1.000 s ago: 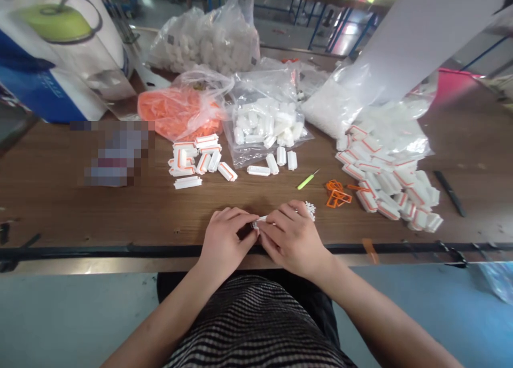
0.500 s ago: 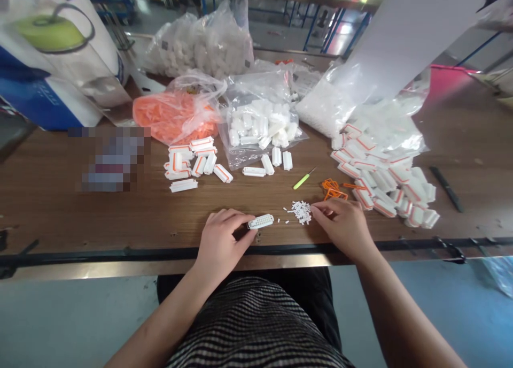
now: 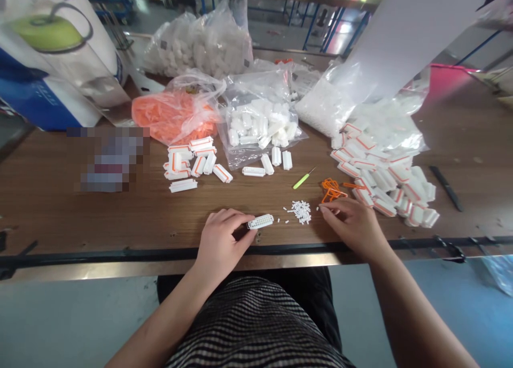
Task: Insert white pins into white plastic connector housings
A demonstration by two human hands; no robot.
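My left hand (image 3: 226,234) pinches a white connector housing (image 3: 260,222) between thumb and fingers; its face with rows of small holes points up. My right hand (image 3: 352,221) is just right of a little heap of tiny white plugs (image 3: 301,212). Its thumb and forefinger come together at one white plug (image 3: 318,208), which shows at the fingertips. A few loose plugs lie between the heap and the housing. Orange frame-shaped clips (image 3: 332,190) lie just beyond my right hand.
A green-handled pick (image 3: 301,181) lies beyond the plugs. White housings with orange strips are piled at right (image 3: 385,181) and left (image 3: 192,159). Bags of orange parts (image 3: 172,114) and white housings (image 3: 260,122) stand behind. A black tool (image 3: 445,189) lies far right.
My right hand has drawn away from the plug heap to the right, and a single plug now shows at its fingertips. My left hand and the housing have stayed in place.
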